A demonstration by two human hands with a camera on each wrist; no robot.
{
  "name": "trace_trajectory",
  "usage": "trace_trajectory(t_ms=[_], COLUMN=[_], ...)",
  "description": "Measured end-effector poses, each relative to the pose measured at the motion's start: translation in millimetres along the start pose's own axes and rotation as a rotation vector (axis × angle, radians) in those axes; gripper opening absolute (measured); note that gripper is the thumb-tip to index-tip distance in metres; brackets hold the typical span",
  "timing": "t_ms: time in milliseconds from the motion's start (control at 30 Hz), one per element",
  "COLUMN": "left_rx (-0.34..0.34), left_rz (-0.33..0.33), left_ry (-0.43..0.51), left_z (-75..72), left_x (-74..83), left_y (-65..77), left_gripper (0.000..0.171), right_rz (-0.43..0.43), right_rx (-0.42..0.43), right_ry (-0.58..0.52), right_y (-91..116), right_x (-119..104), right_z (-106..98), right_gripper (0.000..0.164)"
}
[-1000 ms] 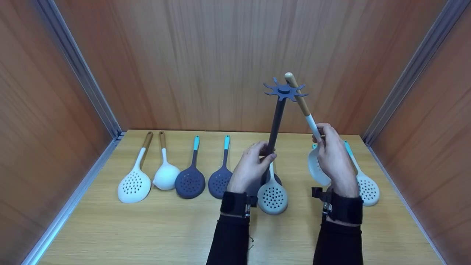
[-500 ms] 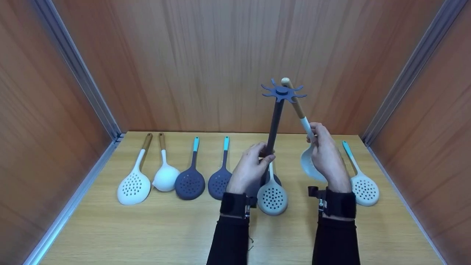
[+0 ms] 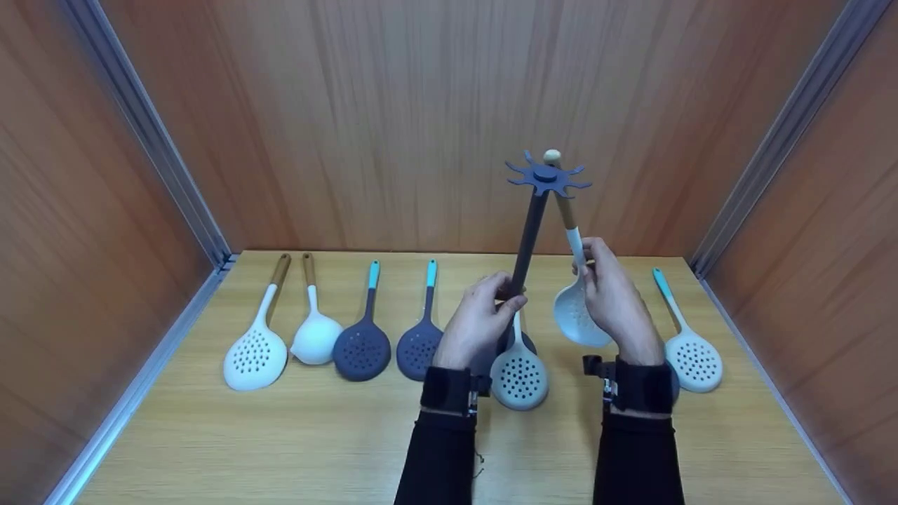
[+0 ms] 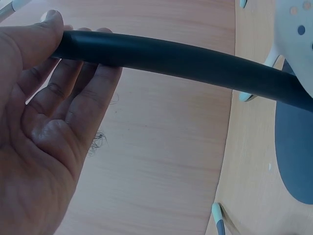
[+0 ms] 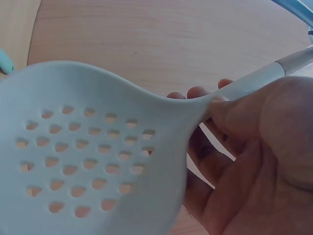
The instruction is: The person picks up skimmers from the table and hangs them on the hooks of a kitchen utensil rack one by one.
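Observation:
My left hand (image 3: 480, 315) grips the dark pole of a utensil stand (image 3: 531, 231), which ends at the top in a ring of curved hooks (image 3: 547, 179). Its round dark base (image 4: 298, 152) shows partly in the left wrist view. My right hand (image 3: 617, 301) pinches a white skimmer (image 3: 577, 315) by its neck. The skimmer's head hangs down, and its wooden handle (image 3: 566, 210) points up behind the hooks; whether it touches them I cannot tell. The holes in its head show clearly in the right wrist view. A pale grey skimmer (image 3: 520, 379) is in front of the pole.
On the table (image 3: 280, 449), left of the stand, lie a white skimmer (image 3: 256, 354), a white ladle (image 3: 317, 338) and two dark skimmers (image 3: 363, 347) with turquoise handle ends. Right lies a pale skimmer (image 3: 694, 359); a dark utensil (image 3: 675, 387) is mostly hidden by my right wrist. Wooden panels enclose the table.
My right hand has moved left with the white skimmer, bringing it more upright and its handle behind the stand's hooks. My left hand has stayed on the pole; the stand's top has shifted slightly.

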State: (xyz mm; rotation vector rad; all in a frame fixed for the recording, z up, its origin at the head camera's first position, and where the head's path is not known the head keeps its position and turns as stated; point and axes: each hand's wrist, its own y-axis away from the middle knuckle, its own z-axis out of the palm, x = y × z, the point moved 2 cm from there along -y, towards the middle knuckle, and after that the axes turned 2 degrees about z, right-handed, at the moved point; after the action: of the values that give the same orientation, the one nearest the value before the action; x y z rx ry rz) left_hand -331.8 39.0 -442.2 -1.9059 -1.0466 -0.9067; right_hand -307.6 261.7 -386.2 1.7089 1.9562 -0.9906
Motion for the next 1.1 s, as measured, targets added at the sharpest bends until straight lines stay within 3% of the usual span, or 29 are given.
trace_trajectory(t_ms=[700, 1100], left_rx=[-0.017, -0.029], left_rz=[-0.022, -0.017], left_ry=[-0.001, -0.007], left_z=[-1.4, -3.0], left_x=[-0.9, -1.1], left_y=[-0.7, 0.1], left_gripper=[0.013, 0.019], right_rz=[0.095, 0.051], right_rx=[-0.084, -0.097], right_ry=[-0.027, 0.019], right_y=[-6, -6], right_x=[-2, -3], right_z=[13, 23], right_gripper=[0.039, 0.043])
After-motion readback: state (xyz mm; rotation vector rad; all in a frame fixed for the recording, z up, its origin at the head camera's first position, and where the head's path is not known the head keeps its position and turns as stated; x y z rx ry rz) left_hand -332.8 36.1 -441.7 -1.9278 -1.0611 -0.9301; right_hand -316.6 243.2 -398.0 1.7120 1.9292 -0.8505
